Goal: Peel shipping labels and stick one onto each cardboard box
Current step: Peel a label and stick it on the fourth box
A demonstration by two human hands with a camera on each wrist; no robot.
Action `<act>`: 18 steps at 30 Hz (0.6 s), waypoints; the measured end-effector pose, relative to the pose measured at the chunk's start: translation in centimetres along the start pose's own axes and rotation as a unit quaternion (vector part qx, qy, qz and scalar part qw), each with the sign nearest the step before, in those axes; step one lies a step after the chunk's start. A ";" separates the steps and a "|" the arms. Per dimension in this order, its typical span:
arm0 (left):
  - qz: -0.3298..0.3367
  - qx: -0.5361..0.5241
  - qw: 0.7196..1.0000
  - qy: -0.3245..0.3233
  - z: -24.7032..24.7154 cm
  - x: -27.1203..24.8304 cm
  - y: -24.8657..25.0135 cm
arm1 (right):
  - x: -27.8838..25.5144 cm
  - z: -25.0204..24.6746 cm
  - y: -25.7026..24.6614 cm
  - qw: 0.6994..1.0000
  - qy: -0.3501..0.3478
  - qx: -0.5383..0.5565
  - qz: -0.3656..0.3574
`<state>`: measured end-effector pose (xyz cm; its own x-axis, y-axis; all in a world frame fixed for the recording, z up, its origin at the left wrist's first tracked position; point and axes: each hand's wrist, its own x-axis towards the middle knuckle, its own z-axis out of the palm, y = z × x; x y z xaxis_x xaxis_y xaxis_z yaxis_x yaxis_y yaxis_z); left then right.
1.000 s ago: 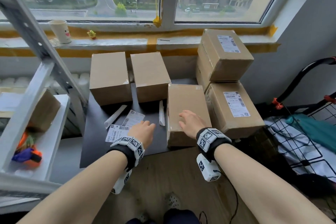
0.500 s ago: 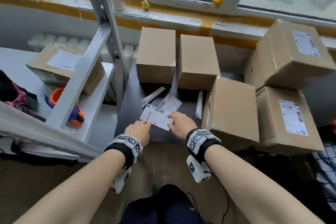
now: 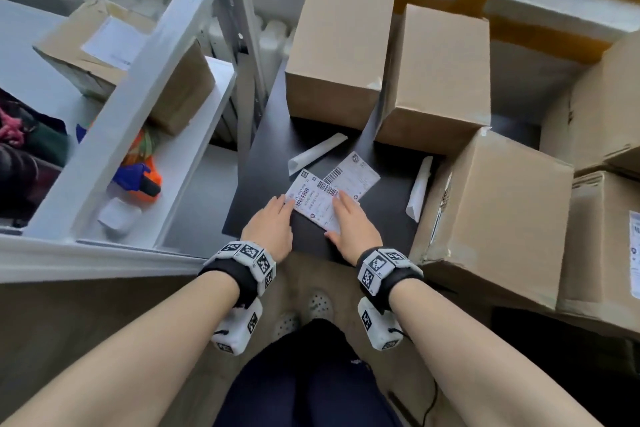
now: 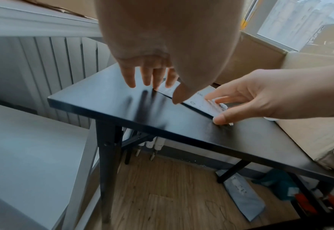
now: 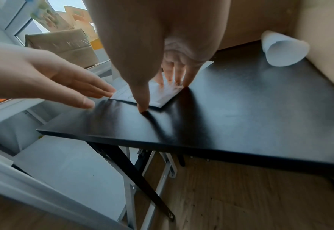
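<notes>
Two white shipping labels lie overlapping on the black table (image 3: 266,163); the near label (image 3: 313,199) sits partly over the far label (image 3: 358,177). My left hand (image 3: 282,204) is open, its straight fingertips (image 4: 154,84) touching the near label's left edge. My right hand (image 3: 337,215) rests flat fingers (image 5: 174,77) on that label (image 5: 162,96), with the thumb at its near edge. Three plain cardboard boxes stand around: back left box (image 3: 341,48), back right box (image 3: 440,76), and a large box (image 3: 491,218) at the right.
Two curled white backing strips lie on the table, one behind the labels (image 3: 317,152) and one by the large box (image 3: 419,189). A white metal rack (image 3: 145,87) with a labelled box (image 3: 180,90) stands left. Stacked labelled boxes (image 3: 602,236) fill the right.
My right hand left the large box's top and came down onto the near label. My left hand shifted to that label's left edge. The head view tilted down and left.
</notes>
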<state>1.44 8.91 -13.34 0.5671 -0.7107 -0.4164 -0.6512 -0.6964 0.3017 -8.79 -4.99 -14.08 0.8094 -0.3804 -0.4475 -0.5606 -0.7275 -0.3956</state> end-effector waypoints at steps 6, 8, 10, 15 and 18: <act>-0.065 -0.188 0.978 0.055 -0.4 1.2 0.3 | -0.1 -0.1 0.0 0.998 0.008 -0.052 -0.038; -0.096 -0.226 0.967 0.073 -0.8 1.7 0.5 | -0.2 -0.2 -0.1 0.996 0.014 -0.064 -0.055; -0.124 -0.272 0.951 0.078 -1.1 2.2 0.7 | -0.2 -0.4 -0.2 0.997 0.018 -0.057 -0.055; -0.198 -0.492 0.848 0.003 -1.9 3.0 2.0 | -0.4 -1.1 -0.6 0.998 0.058 -0.001 -0.032; -0.185 -0.575 0.791 -0.096 -2.5 2.7 3.7 | -0.8 -1.5 -1.0 0.996 0.067 0.034 -0.039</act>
<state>1.86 4.15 -11.23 0.4529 -0.4861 -0.7474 0.4926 -0.5623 0.6642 -8.60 -4.84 -12.15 0.8648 -0.3996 -0.3040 -0.5014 -0.7191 -0.4811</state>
